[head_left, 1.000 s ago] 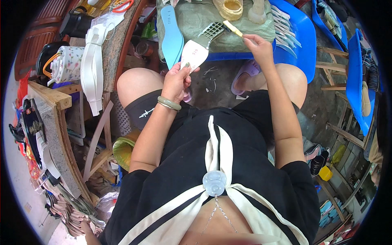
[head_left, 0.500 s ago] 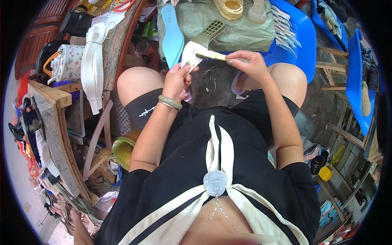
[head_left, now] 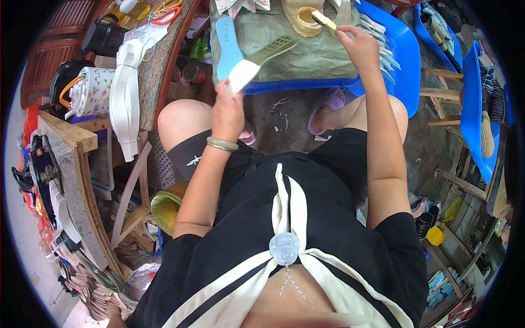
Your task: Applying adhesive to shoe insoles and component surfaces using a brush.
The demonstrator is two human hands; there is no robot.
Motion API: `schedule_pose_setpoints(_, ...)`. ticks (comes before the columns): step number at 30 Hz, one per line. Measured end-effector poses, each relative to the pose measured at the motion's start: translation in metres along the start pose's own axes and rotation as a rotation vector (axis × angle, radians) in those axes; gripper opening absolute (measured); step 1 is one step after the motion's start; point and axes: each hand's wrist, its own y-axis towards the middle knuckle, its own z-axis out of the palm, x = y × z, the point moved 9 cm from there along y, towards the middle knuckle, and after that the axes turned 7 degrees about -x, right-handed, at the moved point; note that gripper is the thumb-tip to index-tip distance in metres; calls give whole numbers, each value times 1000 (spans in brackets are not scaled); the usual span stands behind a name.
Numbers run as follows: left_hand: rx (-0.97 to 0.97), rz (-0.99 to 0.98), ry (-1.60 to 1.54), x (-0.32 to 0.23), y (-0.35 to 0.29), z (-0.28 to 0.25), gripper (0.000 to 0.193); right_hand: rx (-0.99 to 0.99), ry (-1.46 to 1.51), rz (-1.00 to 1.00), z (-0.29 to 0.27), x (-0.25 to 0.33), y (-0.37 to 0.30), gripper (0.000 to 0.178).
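Observation:
My left hand [head_left: 227, 117] grips the white end of a shoe sole piece [head_left: 243, 74]. An olive-green part with a latticed tip stretches beyond it and looks joined to it. My right hand [head_left: 361, 49] is closed on the end of a small yellowish brush [head_left: 326, 21], held out over the far bench. Its dark bristles are at the mouth of a tan, crusted pot [head_left: 298, 26]; whether they touch the rim I cannot tell. A light-blue sole [head_left: 226, 46] lies on the grey-green cover [head_left: 268, 24], just beyond my left hand.
Several white pieces [head_left: 243, 5] fan out at the bench's back edge. More thin pieces stand in a blue tray [head_left: 407, 60] at right. On the left side table are white strips [head_left: 127, 98] and a floral container [head_left: 93, 87]. Scraps [head_left: 281, 102] litter the floor between my feet.
The brush has left the sole piece; my right hand has carried it forward and right to the pot. My left hand has turned and shifted slightly left, still gripping the sole piece.

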Motion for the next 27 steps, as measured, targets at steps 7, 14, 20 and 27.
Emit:
schedule_pose_setpoints(7,63,-306,-442,44,11,-14,31,105,-221,-149,37,17,29,21)
schedule_pose_setpoints(14,165,-544,-903,15,-14,-1,19,108,-230,-212,28,25,19,21)
schedule_pose_setpoints(20,235,-593,-1003,-3,-20,16,18,111,-136,-65,1,16,-39,22)
schedule_pose_setpoints(27,290,-589,-1066,-14,-25,18,19,334,705,18,2,68,-123,18)
